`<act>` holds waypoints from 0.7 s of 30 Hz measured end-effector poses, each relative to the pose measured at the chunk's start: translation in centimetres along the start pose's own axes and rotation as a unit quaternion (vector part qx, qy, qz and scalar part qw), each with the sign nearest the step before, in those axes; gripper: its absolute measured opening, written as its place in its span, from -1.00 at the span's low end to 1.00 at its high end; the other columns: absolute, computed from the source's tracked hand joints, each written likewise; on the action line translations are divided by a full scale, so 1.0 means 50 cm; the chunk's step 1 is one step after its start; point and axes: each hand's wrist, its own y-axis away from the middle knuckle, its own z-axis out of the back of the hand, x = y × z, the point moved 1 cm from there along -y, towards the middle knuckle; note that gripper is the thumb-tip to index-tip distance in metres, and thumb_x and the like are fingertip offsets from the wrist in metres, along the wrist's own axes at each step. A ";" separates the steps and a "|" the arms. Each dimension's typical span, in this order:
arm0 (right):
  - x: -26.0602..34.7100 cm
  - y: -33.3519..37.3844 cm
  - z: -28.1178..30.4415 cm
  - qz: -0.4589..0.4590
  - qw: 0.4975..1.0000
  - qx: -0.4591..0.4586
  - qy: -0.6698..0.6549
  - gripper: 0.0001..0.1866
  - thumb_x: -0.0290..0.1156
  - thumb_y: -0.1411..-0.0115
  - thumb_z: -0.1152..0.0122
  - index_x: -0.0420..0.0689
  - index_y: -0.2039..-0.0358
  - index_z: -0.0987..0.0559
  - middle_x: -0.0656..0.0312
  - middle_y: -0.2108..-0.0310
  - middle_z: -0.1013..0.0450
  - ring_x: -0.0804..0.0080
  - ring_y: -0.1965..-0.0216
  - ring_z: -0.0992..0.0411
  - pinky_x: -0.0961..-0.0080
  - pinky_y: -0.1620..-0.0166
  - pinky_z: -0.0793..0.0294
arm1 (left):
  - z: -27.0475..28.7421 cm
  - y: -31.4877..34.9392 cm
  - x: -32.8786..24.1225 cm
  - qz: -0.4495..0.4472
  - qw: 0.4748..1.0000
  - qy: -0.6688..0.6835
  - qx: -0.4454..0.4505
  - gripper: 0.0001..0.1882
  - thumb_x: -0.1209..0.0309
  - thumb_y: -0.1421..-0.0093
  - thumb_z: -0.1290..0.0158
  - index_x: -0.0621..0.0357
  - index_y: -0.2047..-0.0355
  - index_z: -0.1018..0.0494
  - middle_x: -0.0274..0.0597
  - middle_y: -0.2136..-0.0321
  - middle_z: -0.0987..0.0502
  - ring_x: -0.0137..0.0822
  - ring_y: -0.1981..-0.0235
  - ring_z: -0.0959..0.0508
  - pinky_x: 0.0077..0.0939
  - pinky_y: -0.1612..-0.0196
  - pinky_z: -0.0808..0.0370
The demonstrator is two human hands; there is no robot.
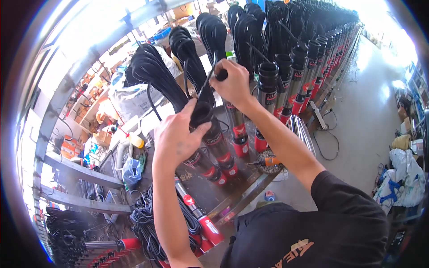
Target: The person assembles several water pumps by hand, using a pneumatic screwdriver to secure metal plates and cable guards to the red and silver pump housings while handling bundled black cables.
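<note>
L hand has thumb and forefinger spread against the smooth black collar of an upright tube, bench-side, right in front of the person; can't tell how firm that hold is. R hand is clenched round a dark-handled tool, its thin metal shaft slanting down toward the L forefinger, nr the collar's rim. Tube's a straight cylinder, shiny metal w/ red at the foot; round mouth on top.

Behind: black cable coils, rubbery-looking, fat loops bunched tight, so not much room past the collar on that side. More tubes stand close in a row, running off upper R. Bench is dark, scuffed; its near edge runs diagonally just in front of the person. An orange-handled tool lies by that edge, on a dish of small metal bits. R of the row, smooth grey floor makes a long aisle, w/ crinkly white plastic bags along the far side.
</note>
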 end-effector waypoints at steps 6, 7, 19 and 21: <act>-0.034 -0.003 -0.018 0.004 0.999 -0.050 0.020 -0.76 -0.42 0.14 -0.47 -0.10 0.47 -0.55 0.20 0.43 -0.52 0.12 0.42 -0.54 0.25 0.32 -0.51 | -0.012 -0.001 -0.008 -0.001 1.000 -0.007 -0.031 -0.34 0.26 -0.11 -0.28 0.21 -0.21 -0.44 0.05 0.21 -0.68 -0.16 0.33 -0.67 -0.33 0.12 -0.55; -0.044 -0.003 -0.013 0.017 0.997 -0.075 0.021 -0.77 -0.42 0.14 -0.47 -0.10 0.47 -0.55 0.20 0.43 -0.52 0.12 0.42 -0.54 0.25 0.33 -0.51 | -0.015 -0.002 -0.007 0.009 1.000 0.002 -0.029 -0.34 0.26 -0.10 -0.30 0.20 -0.21 -0.44 0.03 0.22 -0.68 -0.22 0.35 -0.66 -0.36 0.14 -0.55; 0.148 0.107 0.004 -0.031 0.968 0.078 -0.237 -0.57 -0.23 -0.07 -0.50 -0.20 0.15 -0.56 0.15 0.17 -0.55 0.36 0.17 -0.55 0.42 0.08 -0.49 | -0.063 0.031 0.111 -0.044 0.890 0.414 -0.185 -0.72 0.57 -0.12 -0.20 0.37 0.13 -0.60 -0.21 0.34 -0.65 -0.49 0.32 -0.59 -0.62 0.15 -0.49; 0.139 0.113 0.020 -0.138 0.917 0.200 -0.317 -0.55 -0.27 -0.05 -0.53 -0.24 0.15 -0.55 0.17 0.26 -0.56 0.46 0.27 -0.56 0.50 0.20 -0.52 | -0.076 0.038 0.111 -0.038 0.877 0.437 -0.195 -0.84 0.60 -0.12 -0.16 0.37 0.26 -0.61 -0.23 0.38 -0.63 -0.50 0.35 -0.58 -0.62 0.17 -0.48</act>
